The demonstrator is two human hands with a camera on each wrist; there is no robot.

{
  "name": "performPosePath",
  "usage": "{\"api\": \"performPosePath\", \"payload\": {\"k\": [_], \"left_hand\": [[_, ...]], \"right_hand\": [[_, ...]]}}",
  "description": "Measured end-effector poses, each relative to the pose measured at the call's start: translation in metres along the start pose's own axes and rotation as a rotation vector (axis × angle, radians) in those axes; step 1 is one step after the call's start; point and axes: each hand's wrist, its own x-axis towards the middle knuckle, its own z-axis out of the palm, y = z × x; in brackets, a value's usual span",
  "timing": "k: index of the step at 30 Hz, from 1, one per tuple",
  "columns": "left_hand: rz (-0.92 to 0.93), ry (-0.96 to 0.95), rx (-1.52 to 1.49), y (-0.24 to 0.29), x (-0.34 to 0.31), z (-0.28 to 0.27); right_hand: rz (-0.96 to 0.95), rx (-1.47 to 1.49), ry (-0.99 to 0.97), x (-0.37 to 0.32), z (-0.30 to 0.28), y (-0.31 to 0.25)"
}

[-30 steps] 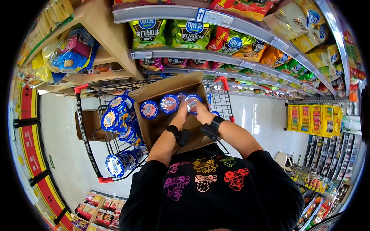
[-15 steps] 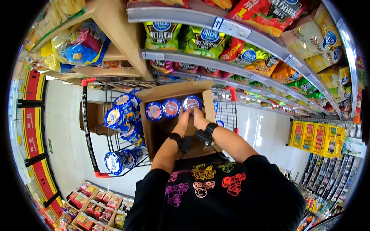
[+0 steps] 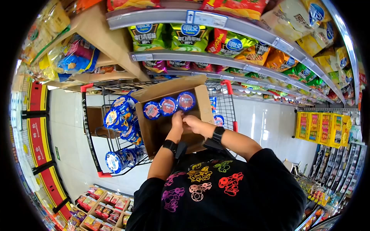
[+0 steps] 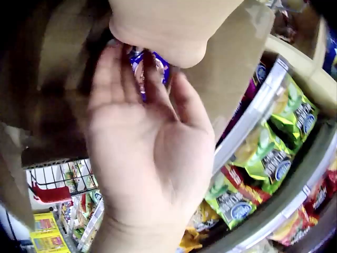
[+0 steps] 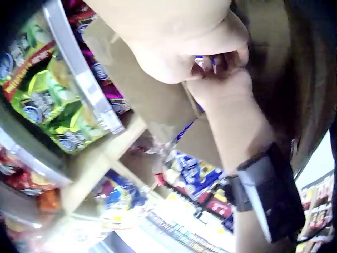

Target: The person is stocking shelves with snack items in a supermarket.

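Inside a cardboard box (image 3: 200, 92) in the head view, blue-rimmed round tubs with pinkish lids stand in a row along the far wall: a left tub (image 3: 152, 110), a middle tub (image 3: 168, 106) and a right tub (image 3: 186, 101). Just below the right tub are my left hand (image 3: 177, 124) and right hand (image 3: 194, 124), close together. The left wrist view has my left palm facing the camera, fingers extended, with a bit of blue tub (image 4: 141, 74) showing between them. My right hand's fingers curl loosely; its fingertips are partly hidden in the right wrist view.
The box rests on a shopping cart (image 3: 88, 134), with several blue snack tubs (image 3: 117, 111) beside it on the left. Shelves (image 3: 231, 61) of chip bags rise at the far side. A yellow display rack (image 3: 322, 129) stands to the right, boxed goods (image 3: 102, 208) at lower left.
The right tub has come left against the middle tub. My hands, earlier around its lid, have come off it and drawn back toward my body.
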Motion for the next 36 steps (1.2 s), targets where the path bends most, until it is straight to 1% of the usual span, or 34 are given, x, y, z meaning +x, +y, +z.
{"api": "performPosePath", "payload": {"k": [1,2,3,4,5,6,8,9,11,13,14,15,16,17,18,19,20,22,23,24,25,26,27,28,31,32,34,35,36], "left_hand": [[0.081,0.034,0.043,0.006,-0.016,0.004],[0.233,0.139,0.013,0.017,-0.037,0.015],[0.311,0.135,0.047,0.02,-0.041,0.015],[0.401,0.115,0.098,0.03,-0.057,0.027],[0.493,0.094,0.147,0.043,-0.076,0.043],[0.539,-0.009,0.175,0.051,-0.09,0.06],[0.629,-0.218,0.222,0.053,-0.111,0.092],[0.574,-0.372,0.141,0.039,-0.107,0.102],[0.359,-0.465,0.33,0.024,-0.12,0.13],[0.087,-0.517,0.325,-0.011,-0.114,0.141],[-0.183,-0.535,0.316,-0.032,-0.101,0.137],[-0.34,-0.512,0.124,-0.051,-0.098,0.134],[-0.331,-0.557,0.035,-0.111,-0.05,0.107],[-0.233,-0.453,0.185,-0.123,-0.046,0.099],[-0.152,-0.339,0.342,-0.136,-0.042,0.092],[-0.345,-0.623,0.098,-0.13,-0.047,0.086],[-0.587,-0.876,-0.089,-0.125,-0.052,0.08],[-0.597,-0.967,-0.071,-0.117,-0.051,0.075],[-0.29,-0.486,0.353,-0.093,-0.086,0.093],[-0.113,-0.569,0.476,-0.082,-0.091,0.09],[-0.048,-0.625,0.484,-0.09,-0.084,0.079],[0.018,-0.678,0.489,-0.095,-0.077,0.068],[-0.205,-0.523,0.324,-0.08,-0.091,0.079],[-0.39,-0.324,0.131,-0.066,-0.104,0.089],[-0.303,-0.733,-0.133,-0.132,-0.04,0.033],[-0.18,-0.618,-0.022,-0.12,-0.063,0.046],[-0.251,-0.63,-0.017,-0.087,-0.089,0.068],[-0.155,-0.64,0.04,-0.1,-0.078,0.069],[-0.058,-0.644,0.098,-0.112,-0.067,0.069]], "right_hand": [[0.008,0.042,-0.103,-0.03,0.005,-0.01],[-0.081,0.037,-0.229,-0.065,0.005,-0.03],[-0.173,0.036,-0.352,-0.099,-0.002,-0.052],[-0.322,0.059,-0.318,-0.121,-0.012,-0.065],[-0.526,-0.011,-0.201,-0.116,-0.037,-0.064],[-0.715,-0.006,-0.06,-0.11,-0.068,-0.058],[-0.857,-0.385,0.38,-0.102,-0.118,-0.052],[-0.801,-0.642,0.457,-0.1,-0.138,-0.046],[-0.661,-1.151,0.601,-0.094,-0.169,-0.034],[-0.528,-1.306,0.463,-0.08,-0.178,-0.016],[-0.329,-1.502,0.344,-0.052,-0.191,-0.001],[-0.45,-1.386,0.171,-0.045,-0.199,0.005],[-0.49,-1.534,0.263,-0.034,-0.195,0.011],[-0.53,-1.611,0.285,-0.031,-0.193,0.015],[-0.586,-1.653,0.416,-0.012,-0.195,0.03],[-0.46,-1.68,0.297,-0.01,-0.194,0.025],[-0.369,-1.731,0.246,-0.012,-0.191,0.021],[-0.134,-1.932,0.137,0.002,-0.19,0.022],[-0.11,-1.919,0.143,0.011,-0.192,0.03],[-0.07,-1.912,0.242,0.039,-0.201,0.054],[-0.133,-1.894,0.175,0.028,-0.194,0.046],[0.017,-1.942,0.209,0.047,-0.194,0.055],[0.021,-1.933,0.276,0.045,-0.193,0.056],[0.009,-1.938,0.298,0.044,-0.195,0.056],[-0.024,-1.908,0.355,0.053,-0.198,0.057],[-0.027,-1.892,0.366,0.051,-0.198,0.058],[-0.003,-1.925,0.254,0.046,-0.201,0.054],[0.005,-1.938,0.207,0.045,-0.202,0.047],[-0.036,-1.97,0.223,0.046,-0.202,0.049]]}}
